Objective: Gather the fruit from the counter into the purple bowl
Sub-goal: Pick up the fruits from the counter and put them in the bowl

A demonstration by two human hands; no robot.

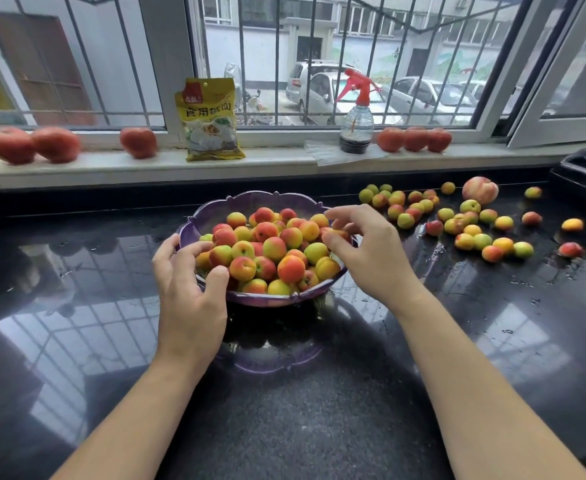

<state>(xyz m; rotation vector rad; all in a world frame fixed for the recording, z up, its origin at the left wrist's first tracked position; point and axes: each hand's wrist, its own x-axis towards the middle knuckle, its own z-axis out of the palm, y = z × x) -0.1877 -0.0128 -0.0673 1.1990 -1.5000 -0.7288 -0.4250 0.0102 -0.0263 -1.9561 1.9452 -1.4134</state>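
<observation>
While both forearms reach forward over the dark, glossy worktop (76, 341), the left hand (189, 292) sits at the near left rim of the purple bowl (194, 230), fingers curled over the edge onto the heaped fruit and thumb pressed against the rim beside a small apricot-like fruit; whether it actually grips the rim or a fruit cannot be told. The right hand (364, 247) hovers over the bowl's right side, wrist bent, fingers loosely curled, with thumb and fingertips pinching a small reddish fruit (336, 233) just above the pile.

Filled with small red, orange and yellow-green fruit (274, 251), the bowl stands mid-worktop. More loose fruit (471, 223) lies scattered to the right on the wet surface, with one larger peach (480, 189) among it.

On the windowsill stands a yellow packet (211, 119) printed with Chinese characters, reading roughly 食用碱面; the small red logo above is too blurred to read. A spray bottle (356, 126) with a red trigger stands further right.
</observation>
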